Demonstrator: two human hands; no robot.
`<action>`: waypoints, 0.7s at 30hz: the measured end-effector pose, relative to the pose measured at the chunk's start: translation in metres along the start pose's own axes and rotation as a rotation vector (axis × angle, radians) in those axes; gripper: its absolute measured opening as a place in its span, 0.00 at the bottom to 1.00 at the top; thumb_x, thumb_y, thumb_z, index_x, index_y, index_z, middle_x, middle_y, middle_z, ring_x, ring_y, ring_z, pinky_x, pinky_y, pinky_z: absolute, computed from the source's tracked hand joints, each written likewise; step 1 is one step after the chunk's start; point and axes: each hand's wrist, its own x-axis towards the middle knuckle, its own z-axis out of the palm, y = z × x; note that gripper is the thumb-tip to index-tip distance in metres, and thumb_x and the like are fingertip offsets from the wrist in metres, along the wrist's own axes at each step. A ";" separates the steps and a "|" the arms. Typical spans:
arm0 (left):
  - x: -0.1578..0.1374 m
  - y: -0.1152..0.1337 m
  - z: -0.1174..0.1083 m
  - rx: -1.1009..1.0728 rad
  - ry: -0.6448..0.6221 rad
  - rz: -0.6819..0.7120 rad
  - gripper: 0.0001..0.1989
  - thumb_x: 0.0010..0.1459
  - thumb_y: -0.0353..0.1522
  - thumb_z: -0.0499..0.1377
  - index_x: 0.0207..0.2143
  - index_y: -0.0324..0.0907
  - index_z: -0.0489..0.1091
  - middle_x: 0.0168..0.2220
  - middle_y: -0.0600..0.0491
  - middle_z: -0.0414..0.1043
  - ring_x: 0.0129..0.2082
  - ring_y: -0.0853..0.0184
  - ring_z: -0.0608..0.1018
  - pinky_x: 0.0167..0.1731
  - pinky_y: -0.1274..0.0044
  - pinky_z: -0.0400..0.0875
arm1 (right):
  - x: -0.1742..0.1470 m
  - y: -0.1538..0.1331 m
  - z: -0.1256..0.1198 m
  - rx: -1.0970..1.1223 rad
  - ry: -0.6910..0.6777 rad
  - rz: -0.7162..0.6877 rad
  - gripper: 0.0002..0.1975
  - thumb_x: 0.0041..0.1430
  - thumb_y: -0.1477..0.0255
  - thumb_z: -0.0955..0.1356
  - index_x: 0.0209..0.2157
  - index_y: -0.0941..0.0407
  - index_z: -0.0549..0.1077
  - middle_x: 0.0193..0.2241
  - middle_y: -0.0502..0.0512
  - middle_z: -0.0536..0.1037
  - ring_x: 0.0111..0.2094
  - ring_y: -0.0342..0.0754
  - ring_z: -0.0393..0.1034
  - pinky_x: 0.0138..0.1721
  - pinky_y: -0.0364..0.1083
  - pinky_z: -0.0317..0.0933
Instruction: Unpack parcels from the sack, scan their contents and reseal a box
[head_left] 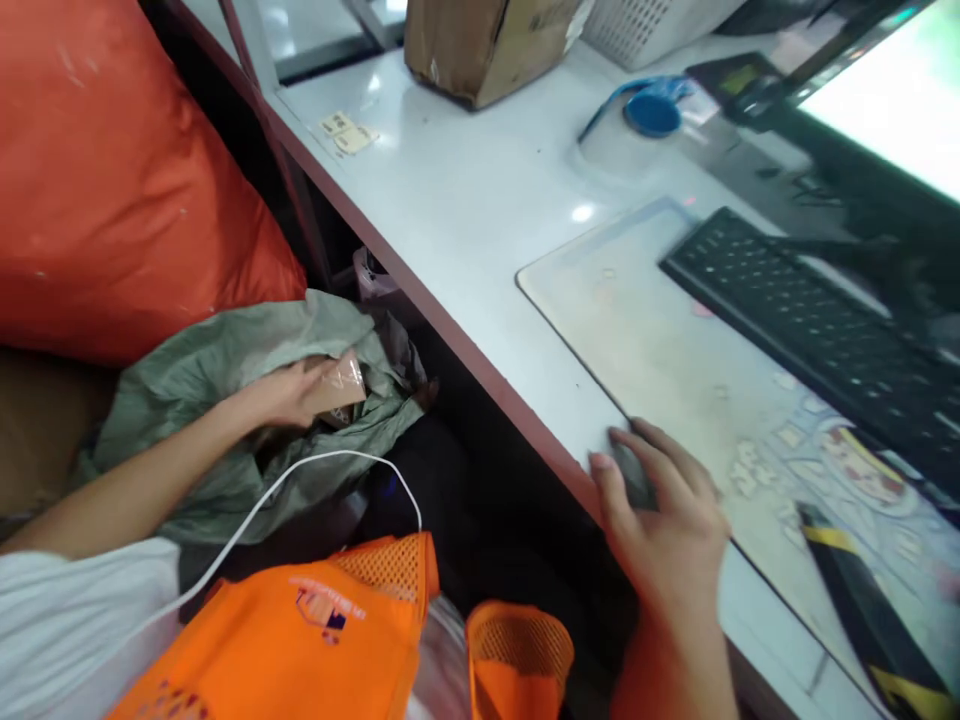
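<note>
A big red bag (127,190) bulged just beside a green sack (195,345). The sack sat below the front edge of the worktop (465,210), perhaps so an arm could reach down into it. At its open mouth, the left hand (279,396) had its fingers clamped on a small brown box (339,390), seemingly to keep it from slipping. The mouse (636,478) lay near the worktop's front edge, likely for easy reach. The right hand (681,525) was curled around it. On the mat (652,320), a black-and-yellow tool (862,600) lay near the front edge, and a keyboard (817,320) lay farther back.
</note>
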 end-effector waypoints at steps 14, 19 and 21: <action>-0.116 0.231 -0.134 0.050 0.181 0.789 0.54 0.42 0.55 0.67 0.68 0.44 0.58 0.61 0.53 0.65 0.59 0.47 0.70 0.58 0.55 0.63 | -0.079 0.152 -0.164 -0.348 0.321 0.444 0.32 0.64 0.53 0.64 0.55 0.66 0.75 0.50 0.75 0.77 0.53 0.72 0.72 0.53 0.62 0.65; -0.066 0.355 -0.075 0.237 0.146 0.959 0.46 0.44 0.48 0.70 0.65 0.44 0.65 0.57 0.52 0.69 0.58 0.48 0.72 0.62 0.56 0.61 | -0.093 0.174 -0.166 -0.367 0.089 0.569 0.34 0.65 0.54 0.63 0.60 0.68 0.69 0.53 0.77 0.74 0.56 0.67 0.69 0.55 0.58 0.63; -0.049 0.394 -0.042 0.285 0.080 0.980 0.45 0.43 0.46 0.71 0.64 0.47 0.66 0.57 0.52 0.69 0.58 0.47 0.72 0.62 0.56 0.62 | -0.089 0.169 -0.165 -0.378 0.112 0.629 0.34 0.65 0.57 0.63 0.62 0.68 0.66 0.57 0.77 0.71 0.57 0.67 0.67 0.57 0.59 0.61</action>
